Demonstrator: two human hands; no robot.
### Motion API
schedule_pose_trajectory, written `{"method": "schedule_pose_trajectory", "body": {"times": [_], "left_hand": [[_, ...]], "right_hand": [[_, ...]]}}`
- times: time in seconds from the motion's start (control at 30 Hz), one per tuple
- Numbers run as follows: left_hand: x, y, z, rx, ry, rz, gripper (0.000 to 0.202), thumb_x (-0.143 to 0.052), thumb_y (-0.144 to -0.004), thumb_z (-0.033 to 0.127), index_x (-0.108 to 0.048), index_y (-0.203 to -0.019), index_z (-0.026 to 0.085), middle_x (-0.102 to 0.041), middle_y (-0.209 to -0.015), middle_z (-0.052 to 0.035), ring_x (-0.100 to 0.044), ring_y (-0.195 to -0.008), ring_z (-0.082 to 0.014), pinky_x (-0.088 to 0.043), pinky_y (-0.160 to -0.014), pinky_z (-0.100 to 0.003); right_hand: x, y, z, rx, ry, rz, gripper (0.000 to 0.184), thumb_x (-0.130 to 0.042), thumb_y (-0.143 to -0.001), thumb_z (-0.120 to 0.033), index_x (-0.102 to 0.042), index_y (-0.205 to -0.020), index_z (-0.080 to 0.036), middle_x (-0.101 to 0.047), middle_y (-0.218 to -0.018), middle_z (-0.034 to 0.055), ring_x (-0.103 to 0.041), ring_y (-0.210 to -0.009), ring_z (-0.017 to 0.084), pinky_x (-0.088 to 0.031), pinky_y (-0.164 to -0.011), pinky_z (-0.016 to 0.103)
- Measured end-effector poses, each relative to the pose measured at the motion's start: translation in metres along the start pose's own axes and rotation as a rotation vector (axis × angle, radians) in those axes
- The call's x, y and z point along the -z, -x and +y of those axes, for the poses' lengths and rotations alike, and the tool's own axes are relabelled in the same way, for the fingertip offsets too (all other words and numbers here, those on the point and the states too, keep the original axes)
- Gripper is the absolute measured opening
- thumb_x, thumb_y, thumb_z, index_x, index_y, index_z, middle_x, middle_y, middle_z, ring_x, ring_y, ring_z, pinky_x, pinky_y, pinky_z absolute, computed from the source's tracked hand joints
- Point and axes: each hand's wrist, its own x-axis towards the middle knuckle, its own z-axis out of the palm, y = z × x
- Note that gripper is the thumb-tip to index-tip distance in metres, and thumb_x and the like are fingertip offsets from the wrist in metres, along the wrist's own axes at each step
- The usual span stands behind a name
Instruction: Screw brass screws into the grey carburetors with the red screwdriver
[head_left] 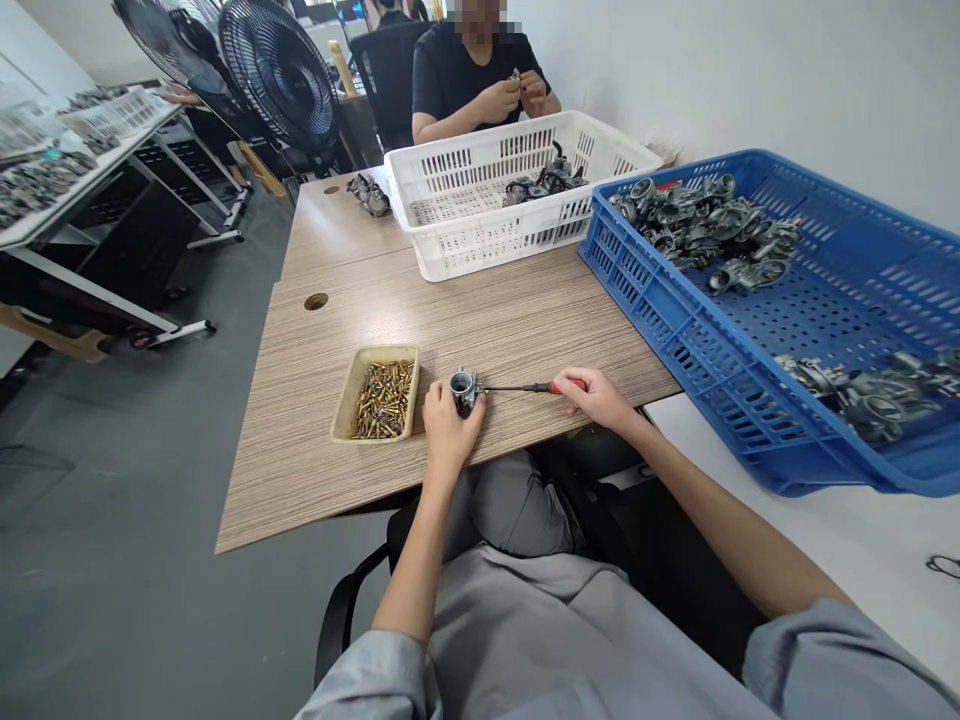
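My left hand (452, 425) is closed around a small metal carburetor (463, 385), keeping it on the wooden table near its front edge. In my right hand (600, 398) is a screwdriver with a red and black handle (557, 386). Its long thin shaft lies nearly level, and the tip meets the right side of the carburetor; the exact contact is too small to make out. Just left of my left hand stands a cream plastic tray (339, 412) holding many small brass-coloured parts (384, 398).
A blue crate (675, 320) of carburetors stands on the right. Behind the table's middle is a white basket (480, 245) with several more. One metal part (369, 195) lies at the far left. Across sits a person in a dark shirt (442, 80), handling something small. Fans (277, 75) stand back left.
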Motion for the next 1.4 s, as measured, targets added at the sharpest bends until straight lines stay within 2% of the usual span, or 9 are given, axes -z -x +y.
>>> {"method": "schedule_pose_trajectory", "body": {"times": [0.5,0.8,1.17,1.4], "left_hand": [[0.001,0.000,0.001,0.015,0.009,-0.011,0.026,-0.073,-0.098,0.040,-0.065,-0.116,0.023,-0.065,-0.116,-0.0126,-0.068,-0.115,-0.0328,-0.056,-0.108,-0.049],[0.001,0.000,0.001,0.010,0.010,-0.008,0.027,-0.073,-0.099,0.041,-0.066,-0.118,0.023,-0.065,-0.116,-0.0122,-0.068,-0.115,-0.0329,-0.056,-0.108,-0.049],[0.002,0.000,0.003,0.021,0.002,-0.018,0.026,-0.073,-0.098,0.042,-0.066,-0.115,0.023,-0.065,-0.115,-0.0120,-0.068,-0.114,-0.0326,-0.057,-0.106,-0.048],[0.003,-0.001,0.005,0.026,0.005,-0.025,0.026,-0.073,-0.099,0.041,-0.066,-0.118,0.024,-0.064,-0.113,-0.0111,-0.068,-0.112,-0.0319,-0.057,-0.106,-0.048]], "right_hand": [[-0.003,0.003,-0.005,-0.004,0.043,0.011,0.043,-0.068,-0.099,-0.062,-0.074,-0.084,-0.022,-0.055,-0.076,0.0019,-0.056,-0.067,0.019,-0.061,-0.054,0.030],[-0.003,0.003,-0.007,-0.013,0.038,0.011,0.047,-0.069,-0.096,-0.066,-0.072,-0.082,-0.022,-0.051,-0.074,0.0013,-0.055,-0.067,0.019,-0.062,-0.055,0.031],[-0.006,0.005,-0.008,-0.019,0.081,0.026,0.047,-0.067,-0.098,-0.067,-0.073,-0.084,-0.023,-0.056,-0.075,0.0027,-0.057,-0.071,0.021,-0.062,-0.055,0.031],[-0.007,0.007,-0.003,0.031,0.215,0.059,0.046,-0.063,-0.103,-0.063,-0.075,-0.085,-0.023,-0.058,-0.070,0.0024,-0.059,-0.068,0.021,-0.055,-0.059,0.031]]}}
